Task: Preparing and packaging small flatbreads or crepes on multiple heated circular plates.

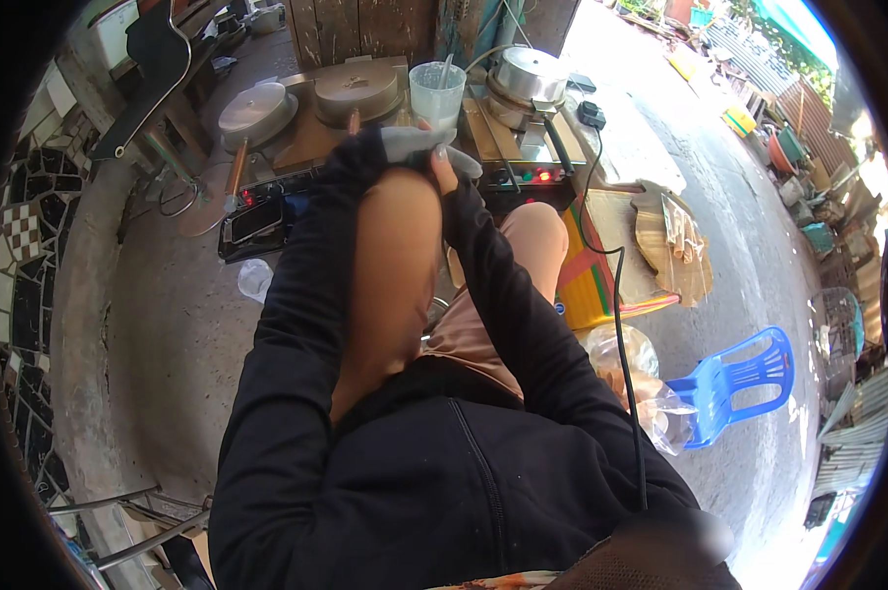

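Note:
Both hands meet at my raised knee [402,202], the fingers closed together. My left hand [408,145] wears a grey glove and lies across the top of the knee. My right hand [452,165], in a grey glove with bare fingertips showing, presses against it from the right. No object shows between them. Just beyond them stands a translucent plastic pitcher [437,96] with pale contents and a utensil handle sticking out. Round lidded metal cookers sit around it: one at far left [257,110], another at centre left [357,91] and a shiny one at right [530,77].
A phone [255,222] lies by the left cooker's control panel. Pale rolled wafers [682,236] rest on cardboard at right. A black cable [618,324] hangs beside my right arm. Nearby are a blue plastic chair [744,383], clear plastic bags [660,418] and a plastic cup [255,280].

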### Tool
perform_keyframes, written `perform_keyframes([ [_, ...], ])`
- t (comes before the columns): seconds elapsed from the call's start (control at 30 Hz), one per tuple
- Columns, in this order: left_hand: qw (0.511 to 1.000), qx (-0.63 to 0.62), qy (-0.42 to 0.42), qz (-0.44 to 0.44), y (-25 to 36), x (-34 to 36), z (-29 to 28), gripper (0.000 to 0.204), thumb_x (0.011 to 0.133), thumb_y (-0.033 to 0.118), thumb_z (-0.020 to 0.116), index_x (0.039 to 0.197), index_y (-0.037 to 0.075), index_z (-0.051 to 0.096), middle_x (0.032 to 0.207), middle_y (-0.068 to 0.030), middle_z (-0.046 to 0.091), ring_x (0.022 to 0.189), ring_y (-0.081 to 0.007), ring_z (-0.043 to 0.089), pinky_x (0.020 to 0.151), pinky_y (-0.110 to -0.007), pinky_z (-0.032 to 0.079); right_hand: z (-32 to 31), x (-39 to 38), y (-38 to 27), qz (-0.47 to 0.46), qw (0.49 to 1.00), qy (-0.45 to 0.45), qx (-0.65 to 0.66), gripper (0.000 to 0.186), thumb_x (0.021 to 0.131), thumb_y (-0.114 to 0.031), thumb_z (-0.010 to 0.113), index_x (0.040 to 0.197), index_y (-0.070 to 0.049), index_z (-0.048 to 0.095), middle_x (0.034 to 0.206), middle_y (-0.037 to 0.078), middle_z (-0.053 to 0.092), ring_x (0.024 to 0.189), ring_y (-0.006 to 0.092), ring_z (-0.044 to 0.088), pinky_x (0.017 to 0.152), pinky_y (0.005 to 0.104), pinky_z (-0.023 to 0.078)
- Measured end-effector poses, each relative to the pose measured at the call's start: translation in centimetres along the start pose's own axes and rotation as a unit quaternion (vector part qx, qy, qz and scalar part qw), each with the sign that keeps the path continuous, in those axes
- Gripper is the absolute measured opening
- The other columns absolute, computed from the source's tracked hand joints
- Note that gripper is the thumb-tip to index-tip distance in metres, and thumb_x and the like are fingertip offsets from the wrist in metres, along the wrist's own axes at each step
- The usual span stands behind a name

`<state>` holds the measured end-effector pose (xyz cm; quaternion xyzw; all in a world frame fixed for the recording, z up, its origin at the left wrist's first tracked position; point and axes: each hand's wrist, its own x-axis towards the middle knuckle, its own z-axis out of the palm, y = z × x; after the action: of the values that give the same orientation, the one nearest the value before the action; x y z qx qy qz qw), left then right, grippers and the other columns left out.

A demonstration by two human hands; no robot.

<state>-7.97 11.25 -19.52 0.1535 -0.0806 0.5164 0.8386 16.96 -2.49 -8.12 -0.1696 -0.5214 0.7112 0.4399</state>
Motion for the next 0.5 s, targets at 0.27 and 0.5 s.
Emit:
perform_keyframes([
  [0.27, 0.992, -0.066, -0.101, -0.044, -3.8, 0.3, 2.2, 0.095, 0.084, 0.068, 0.041, 0.134, -0.012, 0.031, 0.132, -0.0292, 0.044, 0.118, -0.0414, 0.049, 0.108, -0.045, 0.032, -1.7, 1.5, 2.3, -0.058, 0.996, -0.036, 0.049, 0.056, 0.096, -0.040, 0.046, 0.140, -0.007, 0.035, 0.130, 0.015, 0.046, 0.107, 0.0183, 0.050, 0.093, 0.0272, 0.041],
  [0.5, 0.993, 0.109, 0.031, -0.027, 0.3, -0.4, -0.5, 0.095, 0.083, 0.068, 0.041, 0.134, -0.011, 0.031, 0.132, -0.0289, 0.044, 0.119, -0.0412, 0.048, 0.108, -0.045, 0.031, -1.1, 1.3, 1.8, -0.057, 0.997, -0.035, 0.034, 0.057, 0.096, -0.040, 0.046, 0.140, -0.006, 0.035, 0.131, 0.016, 0.045, 0.110, 0.0197, 0.049, 0.095, 0.0283, 0.039],
])
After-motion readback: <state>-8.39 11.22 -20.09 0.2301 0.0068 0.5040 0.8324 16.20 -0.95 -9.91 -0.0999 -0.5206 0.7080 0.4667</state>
